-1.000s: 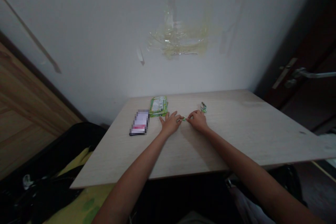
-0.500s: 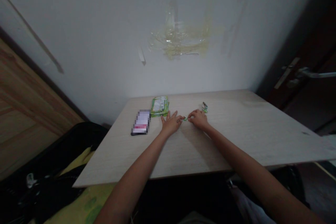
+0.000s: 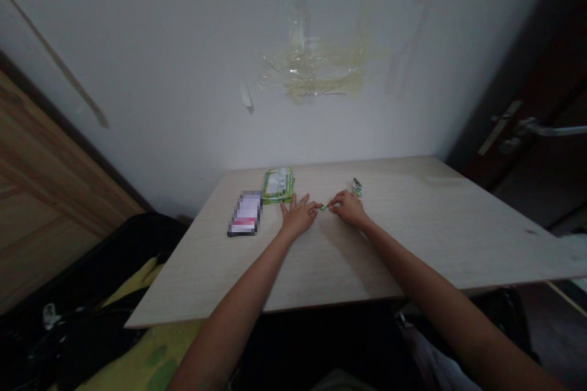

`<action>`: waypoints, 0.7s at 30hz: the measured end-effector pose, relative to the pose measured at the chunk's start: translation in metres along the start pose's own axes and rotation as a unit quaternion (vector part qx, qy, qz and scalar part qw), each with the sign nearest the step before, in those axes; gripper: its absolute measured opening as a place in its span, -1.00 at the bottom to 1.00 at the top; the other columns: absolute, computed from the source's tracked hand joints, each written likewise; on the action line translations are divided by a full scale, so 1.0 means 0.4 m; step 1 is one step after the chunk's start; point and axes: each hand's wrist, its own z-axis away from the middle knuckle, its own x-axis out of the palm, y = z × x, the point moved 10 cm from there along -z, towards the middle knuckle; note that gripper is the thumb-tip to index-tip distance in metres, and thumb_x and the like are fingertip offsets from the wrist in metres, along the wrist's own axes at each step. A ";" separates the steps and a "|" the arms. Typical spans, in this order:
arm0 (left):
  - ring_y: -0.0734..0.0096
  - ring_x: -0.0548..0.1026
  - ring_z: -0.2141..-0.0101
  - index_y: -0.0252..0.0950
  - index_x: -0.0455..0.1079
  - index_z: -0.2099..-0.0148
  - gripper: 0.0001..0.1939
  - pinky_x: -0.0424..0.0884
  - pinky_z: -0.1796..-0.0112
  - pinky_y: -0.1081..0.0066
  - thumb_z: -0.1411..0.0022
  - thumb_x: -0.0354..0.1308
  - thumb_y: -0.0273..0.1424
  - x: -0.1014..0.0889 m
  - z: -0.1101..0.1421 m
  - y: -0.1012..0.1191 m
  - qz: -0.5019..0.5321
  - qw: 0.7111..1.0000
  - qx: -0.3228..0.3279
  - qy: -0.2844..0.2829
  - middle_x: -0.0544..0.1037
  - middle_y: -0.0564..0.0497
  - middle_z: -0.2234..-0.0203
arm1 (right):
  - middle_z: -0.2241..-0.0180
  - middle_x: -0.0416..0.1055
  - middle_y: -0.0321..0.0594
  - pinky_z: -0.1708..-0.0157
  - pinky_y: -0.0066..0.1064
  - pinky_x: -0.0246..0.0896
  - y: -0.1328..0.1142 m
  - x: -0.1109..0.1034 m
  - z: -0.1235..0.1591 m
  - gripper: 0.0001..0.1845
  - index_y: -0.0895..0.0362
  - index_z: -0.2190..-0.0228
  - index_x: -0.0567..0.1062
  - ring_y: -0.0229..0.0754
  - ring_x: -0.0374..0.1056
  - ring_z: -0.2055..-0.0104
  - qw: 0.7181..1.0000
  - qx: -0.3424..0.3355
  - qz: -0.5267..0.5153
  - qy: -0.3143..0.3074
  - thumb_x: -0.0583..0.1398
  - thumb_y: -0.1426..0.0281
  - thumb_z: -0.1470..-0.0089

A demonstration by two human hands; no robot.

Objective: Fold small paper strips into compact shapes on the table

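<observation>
Between my hands a small green-and-white folded strip (image 3: 323, 208) lies on the table. My left hand (image 3: 299, 218) rests on the tabletop with its fingers spread; its outer fingers touch the strip's left end. The thumb side is close to a stack of green packets (image 3: 278, 185). My right hand (image 3: 349, 208) pinches the strip's right end between thumb and fingers. Just beyond that hand sits another small folded green-and-white piece (image 3: 357, 187), partly hidden by the fingers.
A phone (image 3: 246, 214) with a blurred-out screen lies left of my left hand. The pale wooden table (image 3: 413, 220) meets a wall (image 3: 183, 73) marked with old tape. At the right is a dark door with a metal handle (image 3: 545, 129). Dark bags and yellow cloth (image 3: 137, 354) lie below the left edge.
The view has shifted very slightly. Both hands stay at the strip in nearly the same pose.
</observation>
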 end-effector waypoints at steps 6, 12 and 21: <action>-0.13 -0.15 -0.39 0.25 0.35 -0.19 -0.60 -0.28 -0.21 -0.42 -0.38 -0.11 -0.13 -0.004 0.003 -0.001 -0.003 1.000 -0.005 0.024 0.14 0.19 -0.37 | 0.01 0.44 -0.20 -0.11 -0.37 0.11 -0.001 -0.002 0.004 -0.73 -0.07 0.15 0.65 -0.16 0.33 -0.03 0.998 -0.055 -0.008 -0.002 0.18 0.40 -0.19; -0.13 -0.15 -0.39 0.25 0.36 -0.18 -0.60 -0.28 -0.20 -0.44 -0.38 -0.10 -0.14 -0.006 0.004 0.000 0.007 1.000 -0.010 0.025 0.16 0.18 -0.36 | 0.03 0.45 -0.17 -0.10 -0.35 0.14 0.001 -0.010 0.010 -0.75 -0.02 0.19 0.66 -0.12 0.34 -0.03 0.999 -0.030 -0.012 0.023 0.22 0.24 -0.15; -0.20 -0.14 -0.38 0.25 0.37 -0.17 -0.60 -0.31 -0.16 -0.51 -0.38 -0.11 -0.10 -0.008 0.007 0.001 0.017 0.999 -0.010 0.025 0.14 0.18 -0.37 | 0.04 0.40 -0.13 -0.12 -0.30 0.08 -0.010 -0.005 0.016 -0.75 -0.02 0.16 0.63 -0.10 0.27 -0.07 0.999 -0.027 0.006 0.028 0.23 0.25 -0.14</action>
